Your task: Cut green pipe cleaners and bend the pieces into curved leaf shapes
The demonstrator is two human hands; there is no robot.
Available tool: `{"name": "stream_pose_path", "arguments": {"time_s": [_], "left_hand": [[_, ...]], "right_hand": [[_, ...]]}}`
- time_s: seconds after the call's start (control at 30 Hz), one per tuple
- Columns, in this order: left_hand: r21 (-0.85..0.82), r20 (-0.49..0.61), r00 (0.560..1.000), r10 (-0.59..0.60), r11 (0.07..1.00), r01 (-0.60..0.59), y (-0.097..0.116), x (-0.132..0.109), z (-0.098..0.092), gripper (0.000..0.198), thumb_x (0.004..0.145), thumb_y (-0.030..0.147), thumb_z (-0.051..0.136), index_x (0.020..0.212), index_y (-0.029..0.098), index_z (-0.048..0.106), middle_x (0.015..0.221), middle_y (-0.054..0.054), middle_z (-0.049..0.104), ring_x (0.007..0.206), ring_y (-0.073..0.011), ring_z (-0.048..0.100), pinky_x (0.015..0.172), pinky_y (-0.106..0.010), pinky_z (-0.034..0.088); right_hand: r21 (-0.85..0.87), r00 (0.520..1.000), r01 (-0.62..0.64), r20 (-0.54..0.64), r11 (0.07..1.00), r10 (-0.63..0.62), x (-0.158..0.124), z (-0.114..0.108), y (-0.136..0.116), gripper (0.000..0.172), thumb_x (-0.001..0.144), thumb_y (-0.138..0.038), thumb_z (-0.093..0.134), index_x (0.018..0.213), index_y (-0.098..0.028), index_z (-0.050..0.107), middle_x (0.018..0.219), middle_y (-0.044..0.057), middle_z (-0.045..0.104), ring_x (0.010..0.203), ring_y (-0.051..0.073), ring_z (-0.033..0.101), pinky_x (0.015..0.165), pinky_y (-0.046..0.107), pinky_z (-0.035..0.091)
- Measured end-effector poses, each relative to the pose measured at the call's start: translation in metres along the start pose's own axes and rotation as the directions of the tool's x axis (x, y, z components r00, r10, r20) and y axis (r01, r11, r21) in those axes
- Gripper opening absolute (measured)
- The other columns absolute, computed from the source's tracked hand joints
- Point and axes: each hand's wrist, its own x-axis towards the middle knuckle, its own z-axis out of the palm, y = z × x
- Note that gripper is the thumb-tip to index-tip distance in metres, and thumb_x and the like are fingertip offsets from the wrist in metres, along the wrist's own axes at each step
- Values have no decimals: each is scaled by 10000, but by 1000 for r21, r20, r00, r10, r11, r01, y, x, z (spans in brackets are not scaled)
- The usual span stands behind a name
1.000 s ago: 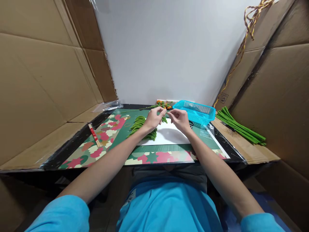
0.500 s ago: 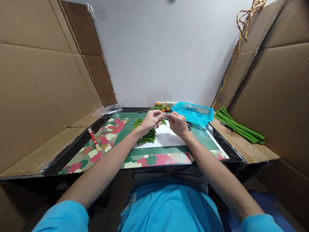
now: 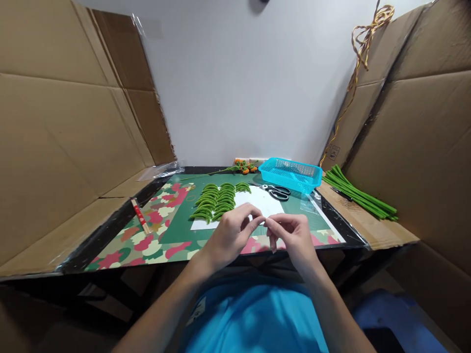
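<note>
The left hand (image 3: pixel 231 233) and the right hand (image 3: pixel 294 233) meet over the near edge of the desk (image 3: pixel 356 238), right of its middle, with thumb and forefinger of each drawn together in a pinch and the tips touching or nearly so; I cannot tell whether a small thing is grasped between them, since the fingers hide that spot. Behind the hands, on a green mat (image 3: pixel 172 230) with a pink, cream and green patterned border, lies a white sheet (image 3: pixel 267 203). Curved green pieces (image 3: pixel 208 198) lie toward the sheet's left end in three columns: two long ones side by side, and a short one to their right near the sheet's far edge. A pair of scissors (image 3: pixel 271 188) with black handles lies at the sheet's far right corner, just in front of a blue perforated basket (image 3: pixel 289 182) that stands near the desk's far edge, right of the middle. Left of the basket, along the same far edge, orange flowers (image 3: pixel 246 169) lie with a long green stem reaching left. A bundle of green rods (image 3: pixel 362 193) rests on a cardboard flap (image 3: pixel 390 233) by the desk's right edge, with a black pen (image 3: pixel 341 194) beside it. Toward the desk's left edge, chopsticks in a red wrapper (image 3: pixel 140 215) lie slantwise, partly on the mat's patterned border, and crumpled clear plastic (image 3: pixel 162 170) lies by the far left corner.
</note>
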Motion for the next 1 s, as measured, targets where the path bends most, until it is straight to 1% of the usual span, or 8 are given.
{"name": "stream_pose_path", "arguments": {"time_s": [0.1, 0.23, 0.47, 0.6, 0.67, 0.8, 0.9, 1.0], "left_hand": [[-164, 44, 971, -236, 957, 240, 2, -13, 6, 301, 1033, 464, 567, 908, 211, 672, 792, -5, 651, 585, -123, 524, 529, -238, 405], [-288, 70, 930, -360, 885, 364, -9, -24, 15, 387, 991, 544, 607, 835, 194, 663, 721, 10, 612, 546, -116, 489, 477, -228, 357], [-462, 182, 907, -380, 781, 420, -30, -27, 20, 432, 956, 592, 651, 845, 176, 624, 689, 28, 592, 448, -80, 486, 435, -209, 368], [-505, 117, 916, -383, 772, 387, -27, -28, 21, 396, 925, 560, 712, 877, 174, 640, 726, 34, 586, 451, -68, 484, 430, -202, 381], [-487, 81, 920, -384, 790, 373, -23, -31, 22, 382, 907, 545, 739, 884, 174, 649, 767, 22, 608, 464, -70, 489, 433, -207, 387], [-400, 53, 917, -395, 833, 382, -16, -39, 24, 286, 942, 473, 710, 902, 201, 635, 687, 36, 562, 471, -97, 478, 439, -217, 342], [-190, -41, 957, -286, 943, 274, -15, -47, 28, 151, 1000, 339, 615, 900, 227, 630, 709, 8, 597, 581, -143, 552, 522, -238, 391], [93, -116, 993, 12, 996, -1, -18, -53, 30, 181, 997, 191, 527, 956, 241, 696, 894, -53, 707, 765, -182, 650, 666, -272, 465]], "right_hand": [[-311, 970, 224, -20, 924, -242, -9, 0, 13, 171, 970, -344, 717, 874, -232, 803, 714, 25, 694, 547, 158, 622, 536, 301, 510], [-506, 899, 397, 47, 766, -435, -11, 0, 32, 163, 1008, -236, 658, 981, -273, 814, 839, 45, 759, 677, 189, 687, 632, 322, 547], [-592, 834, 506, 150, 627, -532, -14, -2, 48, 363, 1051, -145, 523, 1215, -328, 790, 992, 61, 788, 787, 197, 753, 671, 298, 592], [-629, 777, 556, 161, 544, -609, -18, -2, 54, 393, 1038, -115, 512, 1253, -313, 775, 1001, 81, 783, 823, 203, 755, 690, 298, 588], [-631, 779, 552, 155, 545, -608, -20, 1, 55, 369, 1036, -132, 517, 1221, -304, 786, 985, 88, 784, 816, 210, 747, 691, 310, 580], [-550, 890, 401, 45, 732, -454, -24, 8, 45, 234, 1013, -260, 608, 925, -260, 825, 764, 72, 714, 637, 201, 638, 575, 324, 499], [-272, 995, 86, -26, 958, -97, -26, 9, 32, 295, 943, -395, 724, 713, -220, 780, 594, 25, 593, 485, 148, 490, 447, 287, 366], [91, 971, -236, 57, 967, 232, -29, 8, 20, 345, 853, -481, 803, 684, -184, 762, 549, 1, 558, 382, 87, 361, 363, 249, 238]]}}
